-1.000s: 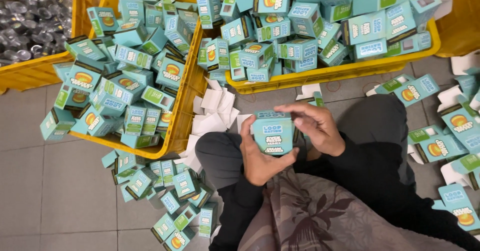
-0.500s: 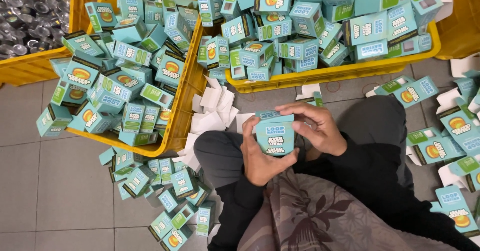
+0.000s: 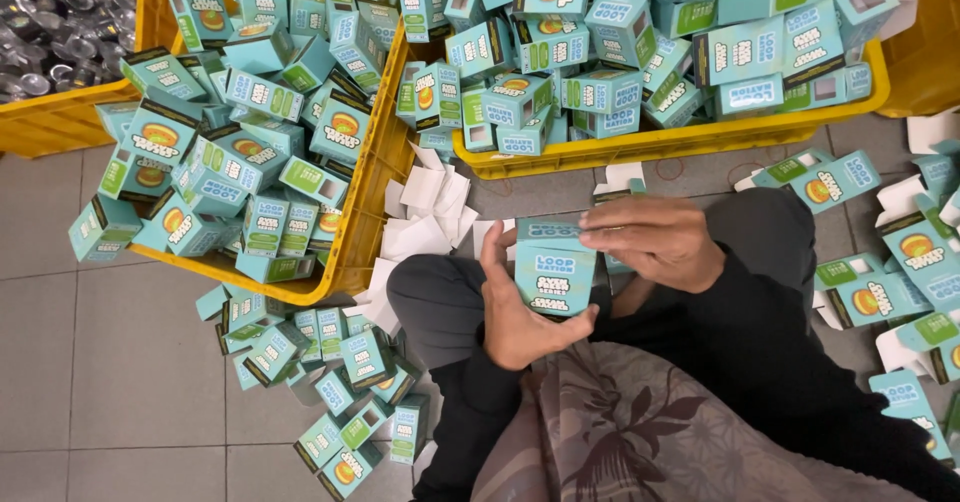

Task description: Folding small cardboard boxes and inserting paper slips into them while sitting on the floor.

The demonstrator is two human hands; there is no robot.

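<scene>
A small teal box [image 3: 553, 280] is held upright over the lap, between both hands. The left hand [image 3: 515, 312] is wrapped around its left side and bottom, grip pressed onto the box, thumb seen under the lower edge. The right hand [image 3: 655, 240] is laid across the top right, fingers [image 3: 600, 234] pressed flat on the top flap; grip is closed onto the box top. A yellow crate [image 3: 655, 146] heaped with identical teal boxes is seen just ahead on the floor, a second yellow crate [image 3: 352, 252] equally full is placed to the left, with boxes spilled on the grey tiles [image 3: 120, 362] below it. White card inserts [image 3: 425, 212] are piled between crates and knee. Flat unfolded boxes [image 3: 905, 252] are scattered at the right. Metal tins [image 3: 55, 27] are visible in a third crate, top left.
</scene>
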